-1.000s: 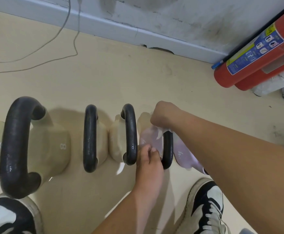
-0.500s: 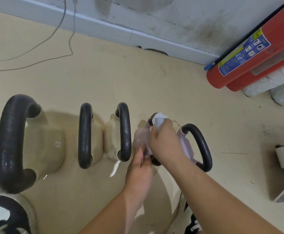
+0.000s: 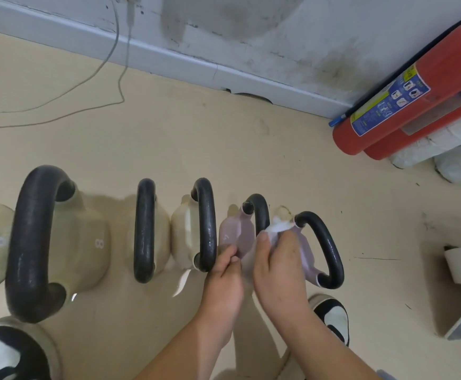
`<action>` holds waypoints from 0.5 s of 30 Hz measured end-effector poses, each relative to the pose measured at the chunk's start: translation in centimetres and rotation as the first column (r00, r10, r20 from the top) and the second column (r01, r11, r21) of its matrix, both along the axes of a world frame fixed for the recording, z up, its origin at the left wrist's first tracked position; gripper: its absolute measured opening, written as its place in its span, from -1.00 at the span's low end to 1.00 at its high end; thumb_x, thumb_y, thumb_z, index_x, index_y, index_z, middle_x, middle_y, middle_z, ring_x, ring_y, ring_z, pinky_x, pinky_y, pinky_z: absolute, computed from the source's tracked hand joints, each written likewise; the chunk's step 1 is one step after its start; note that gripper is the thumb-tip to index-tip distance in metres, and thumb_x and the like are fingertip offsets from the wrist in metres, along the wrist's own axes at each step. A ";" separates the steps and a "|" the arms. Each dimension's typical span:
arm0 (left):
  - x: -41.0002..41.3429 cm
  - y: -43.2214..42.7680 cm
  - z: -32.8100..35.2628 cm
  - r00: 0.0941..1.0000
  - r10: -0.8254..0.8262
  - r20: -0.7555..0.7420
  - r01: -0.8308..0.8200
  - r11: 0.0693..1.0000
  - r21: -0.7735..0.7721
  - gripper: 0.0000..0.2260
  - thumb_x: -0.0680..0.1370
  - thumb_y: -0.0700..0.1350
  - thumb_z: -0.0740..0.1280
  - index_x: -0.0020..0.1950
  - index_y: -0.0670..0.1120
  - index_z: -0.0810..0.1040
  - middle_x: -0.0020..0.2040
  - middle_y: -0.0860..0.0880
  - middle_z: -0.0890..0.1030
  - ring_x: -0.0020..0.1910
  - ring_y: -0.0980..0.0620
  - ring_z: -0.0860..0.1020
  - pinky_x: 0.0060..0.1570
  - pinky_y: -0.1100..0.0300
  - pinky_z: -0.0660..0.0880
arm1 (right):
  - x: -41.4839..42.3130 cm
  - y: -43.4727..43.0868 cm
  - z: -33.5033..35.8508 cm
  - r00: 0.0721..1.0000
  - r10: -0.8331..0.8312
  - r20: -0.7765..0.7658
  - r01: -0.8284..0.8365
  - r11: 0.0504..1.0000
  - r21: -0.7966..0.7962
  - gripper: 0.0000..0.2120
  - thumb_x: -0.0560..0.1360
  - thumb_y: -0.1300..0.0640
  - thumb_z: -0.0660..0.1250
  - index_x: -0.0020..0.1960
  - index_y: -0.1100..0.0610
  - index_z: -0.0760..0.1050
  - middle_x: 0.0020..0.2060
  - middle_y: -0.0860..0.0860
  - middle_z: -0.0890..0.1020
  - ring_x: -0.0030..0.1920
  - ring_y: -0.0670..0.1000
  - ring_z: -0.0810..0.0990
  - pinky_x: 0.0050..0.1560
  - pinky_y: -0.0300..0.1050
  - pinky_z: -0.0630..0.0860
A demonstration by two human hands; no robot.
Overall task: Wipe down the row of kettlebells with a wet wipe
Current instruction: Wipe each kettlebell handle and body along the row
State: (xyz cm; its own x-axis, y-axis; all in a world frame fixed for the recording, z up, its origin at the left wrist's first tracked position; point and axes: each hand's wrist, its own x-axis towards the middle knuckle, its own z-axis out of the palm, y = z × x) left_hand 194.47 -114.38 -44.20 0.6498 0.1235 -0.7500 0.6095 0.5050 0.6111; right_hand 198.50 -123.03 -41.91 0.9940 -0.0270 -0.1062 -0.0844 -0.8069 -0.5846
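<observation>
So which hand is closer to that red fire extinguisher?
Right. The right hand, gripping the wipe, is below-left of the fire extinguisher; the left hand, holding the lilac kettlebell, is farther left.

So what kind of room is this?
Probably a gym or workout room: kettlebells stand in a row on the floor, and a fire extinguisher is by the wall.

A smooth beige floor meets a stained, scuffed grey-white wall with a pale grey skirting board at the far side. Thin grey cables trail down far left. Two red cylindrical fire extinguishers lean far right.
</observation>
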 end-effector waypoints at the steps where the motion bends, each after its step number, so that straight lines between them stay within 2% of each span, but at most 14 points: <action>1: 0.1 -0.1 0.0 1.000 0.012 0.004 -0.012 1.000 0.017 -0.72 0.71 -0.14 0.16 0.34 0.10 0.53 0.25 0.21 0.56 0.08 0.43 0.44 0.05 0.42 0.37 | 1.0 0.2 0.6 0.998 0.011 0.066 -0.011 1.000 -0.003 -0.80 0.70 0.00 0.17 0.00 0.10 0.35 -0.08 -0.01 0.46 -0.07 0.01 0.46 -0.05 -0.10 0.39; 3: 0.3 -0.3 0.1 1.000 0.029 -0.006 -0.029 0.999 0.023 -0.73 0.71 -0.13 0.17 0.36 0.08 0.53 0.23 0.21 0.55 0.06 0.41 0.43 -0.07 0.49 0.30 | 4.0 0.8 1.9 0.986 0.107 0.128 -0.102 0.994 -0.039 -0.80 0.72 0.05 0.13 -0.07 0.06 0.33 -0.10 0.01 0.43 -0.09 -0.02 0.38 -0.07 -0.14 0.31; 5: 0.5 -0.4 0.3 0.999 0.030 -0.025 -0.030 0.999 0.017 -0.74 0.71 -0.12 0.19 0.33 0.08 0.55 0.20 0.22 0.55 0.04 0.38 0.46 -0.09 0.47 0.31 | 8.0 1.5 2.5 0.955 0.285 0.080 -0.279 0.957 -0.076 -0.67 0.73 0.05 0.09 -0.22 0.01 0.27 -0.24 -0.01 0.40 -0.18 0.02 0.38 -0.14 -0.12 0.29; 8: 0.6 -0.7 0.1 1.000 -0.001 -0.028 0.002 0.999 0.045 -0.75 0.71 -0.07 0.20 0.33 0.14 0.55 0.24 0.10 0.61 0.06 0.24 0.53 0.02 0.29 0.39 | 13.2 3.0 2.8 0.885 0.394 -0.249 -0.445 0.873 -0.201 -0.60 0.71 0.02 0.15 -0.30 0.03 0.29 -0.32 0.01 0.38 -0.30 0.05 0.39 -0.27 -0.08 0.23; 9: 0.6 -0.8 0.0 1.000 -0.015 -0.022 0.016 0.998 0.058 -0.75 0.71 -0.05 0.20 0.33 0.18 0.53 0.24 0.13 0.61 0.08 0.25 0.53 0.06 0.25 0.39 | 14.5 3.6 2.6 0.847 0.398 -0.352 -0.493 0.836 -0.241 -0.65 0.70 0.04 0.19 -0.26 0.07 0.38 -0.29 0.02 0.44 -0.25 0.08 0.44 -0.28 -0.08 0.28; 10: 0.6 -0.8 -0.2 0.999 -0.035 -0.023 0.037 0.997 0.068 -0.75 0.71 -0.03 0.19 0.33 0.23 0.51 0.23 0.17 0.60 0.11 0.26 0.53 0.09 0.22 0.38 | 15.2 4.2 2.5 0.813 0.378 -0.442 -0.524 0.807 -0.272 -0.78 0.67 0.08 0.23 -0.13 0.08 0.51 -0.19 0.03 0.54 -0.15 0.10 0.52 -0.23 -0.10 0.37; 11: 0.6 -0.9 -0.3 0.998 -0.055 -0.027 0.057 0.996 0.074 -0.76 0.70 -0.01 0.19 0.31 0.27 0.49 0.23 0.20 0.58 0.14 0.25 0.52 0.13 0.21 0.38 | 15.7 4.9 2.4 0.780 0.369 -0.505 -0.556 0.779 -0.290 -0.87 0.64 0.14 0.27 0.10 0.04 0.59 -0.04 0.03 0.60 -0.01 0.10 0.58 -0.13 -0.11 0.45; 12: 0.5 -0.9 -0.4 0.997 -0.064 -0.037 0.067 0.995 0.074 -0.77 0.70 0.00 0.19 0.28 0.31 0.47 0.21 0.24 0.57 0.16 0.24 0.51 0.16 0.20 0.36 | 15.8 5.6 2.5 0.752 0.359 -0.552 -0.582 0.756 -0.301 -0.71 0.61 0.20 0.28 0.29 -0.01 0.57 0.09 0.02 0.60 0.09 0.10 0.60 -0.03 -0.11 0.50; 13: 0.5 -0.9 -0.4 0.997 -0.063 -0.040 0.066 0.995 0.072 -0.77 0.70 -0.01 0.20 0.24 0.34 0.45 0.19 0.27 0.55 0.18 0.23 0.51 0.18 0.21 0.34 | 15.7 6.2 2.5 0.728 0.356 -0.586 -0.607 0.732 -0.309 -0.61 0.58 0.25 0.29 0.35 -0.03 0.55 0.14 0.02 0.60 0.13 0.10 0.60 0.01 -0.11 0.52; 15: 0.5 -0.8 -0.5 0.998 -0.048 -0.041 0.051 0.997 0.063 -0.75 0.69 -0.04 0.22 0.21 0.34 0.44 0.17 0.31 0.53 0.18 0.26 0.50 0.19 0.23 0.32 | 15.8 6.9 2.3 0.699 0.339 -0.630 -0.649 0.670 -0.360 -0.67 0.54 0.26 0.31 0.26 0.05 0.64 0.12 0.04 0.67 0.11 0.10 0.63 -0.01 -0.11 0.55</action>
State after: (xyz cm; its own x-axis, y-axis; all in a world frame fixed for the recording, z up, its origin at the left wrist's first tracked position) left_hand 194.97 -115.20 -44.73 0.6267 0.1401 -0.7666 0.6567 0.4345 0.6163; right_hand 214.30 -116.12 -39.63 0.6802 0.2483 -0.6897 0.2895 -0.9554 -0.0585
